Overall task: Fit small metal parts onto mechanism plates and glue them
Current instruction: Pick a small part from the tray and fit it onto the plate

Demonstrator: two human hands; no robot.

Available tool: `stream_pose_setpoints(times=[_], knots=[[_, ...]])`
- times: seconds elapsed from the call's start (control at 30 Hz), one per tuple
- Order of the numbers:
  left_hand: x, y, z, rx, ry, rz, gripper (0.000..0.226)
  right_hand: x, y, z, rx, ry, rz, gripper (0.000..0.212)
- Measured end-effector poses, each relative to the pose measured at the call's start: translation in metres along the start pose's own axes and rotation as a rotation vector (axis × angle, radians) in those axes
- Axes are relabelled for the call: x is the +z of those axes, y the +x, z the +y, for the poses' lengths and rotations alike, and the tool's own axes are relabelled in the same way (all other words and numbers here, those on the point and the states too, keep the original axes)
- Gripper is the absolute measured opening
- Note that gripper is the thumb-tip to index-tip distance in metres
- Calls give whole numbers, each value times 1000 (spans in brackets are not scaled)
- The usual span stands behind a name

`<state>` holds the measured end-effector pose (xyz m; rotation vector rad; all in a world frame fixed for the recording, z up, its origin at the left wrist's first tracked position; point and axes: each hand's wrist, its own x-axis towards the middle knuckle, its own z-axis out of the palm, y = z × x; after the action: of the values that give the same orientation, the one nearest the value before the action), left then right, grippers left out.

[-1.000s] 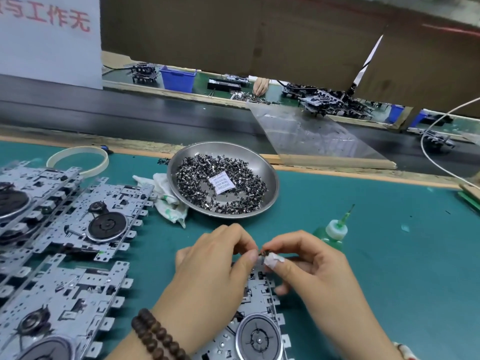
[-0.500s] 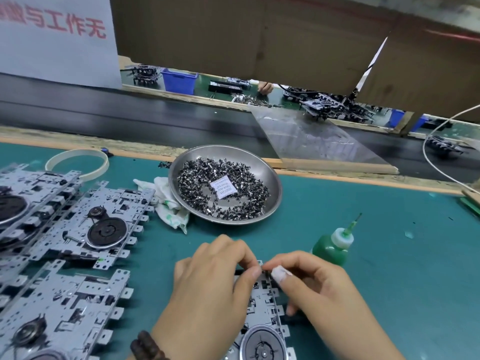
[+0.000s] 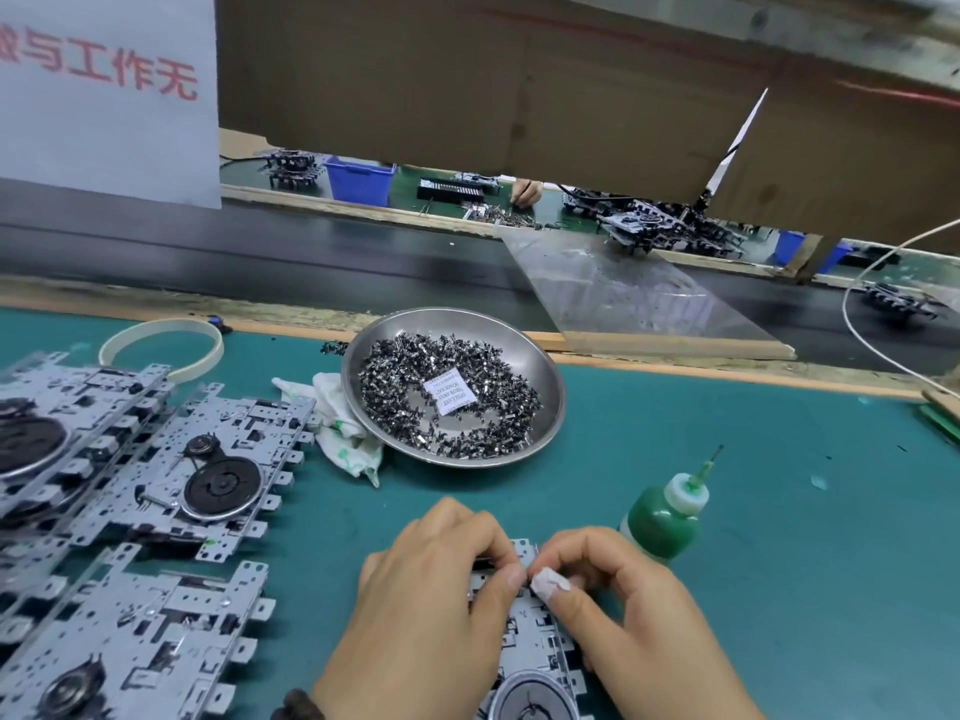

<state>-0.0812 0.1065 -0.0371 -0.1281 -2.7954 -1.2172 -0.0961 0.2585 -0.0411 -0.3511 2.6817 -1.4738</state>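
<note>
The fingers of the left hand and right hand are pinched together at the far end of a mechanism plate lying on the table; whether a small part is held there cannot be told. The plate's long axis is seen running away from the person. Gluing appears not yet begun: the glue bottle stands untouched, and the dish is well stocked with metal parts.

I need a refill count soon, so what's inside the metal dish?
The metal dish holds a heap of small dark metal parts with a white printed packet lying on top. Whatever lies beneath the packet and the heap is covered.
</note>
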Motion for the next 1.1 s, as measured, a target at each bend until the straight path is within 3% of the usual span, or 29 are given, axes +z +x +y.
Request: stream_pose_setpoints(times=[0.43,0.67,1.1], knots=[[1,1,-2,-1,-35,-6,17,4,-2,-4,-94,-190,53,31],[1,0,-3,7,-18,-8,19,4,0,0,107,175,-51,17],[5,-4,-4,58,10,50,20,9,-2,-10,217,439,-53,20]])
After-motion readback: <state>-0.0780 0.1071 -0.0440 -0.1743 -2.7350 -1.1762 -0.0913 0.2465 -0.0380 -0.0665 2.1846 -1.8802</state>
